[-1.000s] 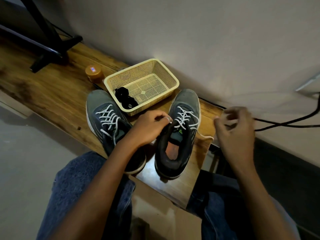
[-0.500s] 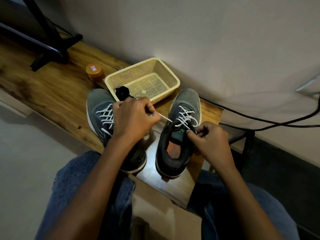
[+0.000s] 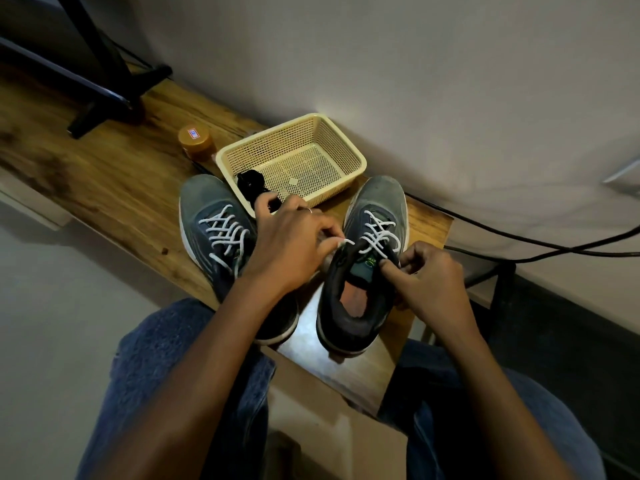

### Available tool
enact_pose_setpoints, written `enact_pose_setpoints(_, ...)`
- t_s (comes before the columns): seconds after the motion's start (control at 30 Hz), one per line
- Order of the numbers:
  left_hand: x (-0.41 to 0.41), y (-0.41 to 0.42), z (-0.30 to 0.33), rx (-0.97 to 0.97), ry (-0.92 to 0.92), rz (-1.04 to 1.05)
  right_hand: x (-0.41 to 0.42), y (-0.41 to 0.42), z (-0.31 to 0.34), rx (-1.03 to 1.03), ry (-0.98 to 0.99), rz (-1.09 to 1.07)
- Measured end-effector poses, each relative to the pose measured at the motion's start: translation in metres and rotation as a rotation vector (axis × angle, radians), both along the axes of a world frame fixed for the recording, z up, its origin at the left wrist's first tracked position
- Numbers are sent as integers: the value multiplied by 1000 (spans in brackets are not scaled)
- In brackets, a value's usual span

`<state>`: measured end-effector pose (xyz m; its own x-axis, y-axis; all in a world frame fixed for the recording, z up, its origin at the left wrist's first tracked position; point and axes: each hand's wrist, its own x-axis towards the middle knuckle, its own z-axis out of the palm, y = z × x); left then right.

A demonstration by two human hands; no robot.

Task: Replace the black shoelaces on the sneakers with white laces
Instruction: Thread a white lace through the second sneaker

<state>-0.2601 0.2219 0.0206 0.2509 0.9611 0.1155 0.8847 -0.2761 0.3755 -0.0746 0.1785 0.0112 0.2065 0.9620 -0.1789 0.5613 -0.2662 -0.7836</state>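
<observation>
Wood-grain brown table runs from the upper left of the frame down to the centre, its near edge slanting toward the person's blue-jeaned knees and its right end stopping just past the right-hand grey sneaker. A pale wall fills the upper right, with a black cable trailing along it off the table's right end. Grey floor lies in the lower left. A black stand occupies the upper left corner; bare tabletop stretches between it and the shoes.

The left-hand grey sneaker, laced in white, sits beside its pair at centre. Behind them stands a cream perforated plastic basket holding a bundle of black laces, with a small orange-lidded jar just left of it.

The left hand has its grip pinched on an end of the white lace of the right-hand sneaker. The right hand curls its grip at the shoe's top eyelets; what it holds cannot be told.
</observation>
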Motion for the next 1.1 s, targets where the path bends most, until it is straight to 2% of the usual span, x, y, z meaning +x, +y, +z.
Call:
enact_pose_setpoints(0.2,-11,4,5,168,47,373,3,1,2,-24,17,4)
enact_pose_setpoints(0.27,-11,4,5,155,54,400,3,1,2,-23,17,11)
enact_pose_setpoints(0.33,-10,5,2,119,6,327,4,1,2,-27,18,16)
enact_pose_setpoints(0.47,-3,4,-1,-19,-98,16,4,0,3,-24,35,20)
enact_pose_setpoints(0.53,3,1,-4,-61,-101,-59,3,0,4,-26,27,40)
enact_pose_setpoints(0.77,3,1,-7,-2,-36,-44,10,-1,13,-60,126,105)
enact_pose_setpoints(1.0,3,1,-8,-10,-77,-27,11,-1,15,-31,83,133)
enact_pose_setpoints(1.1,5,1,-8,-1,-78,-16,15,0,15,-76,145,162)
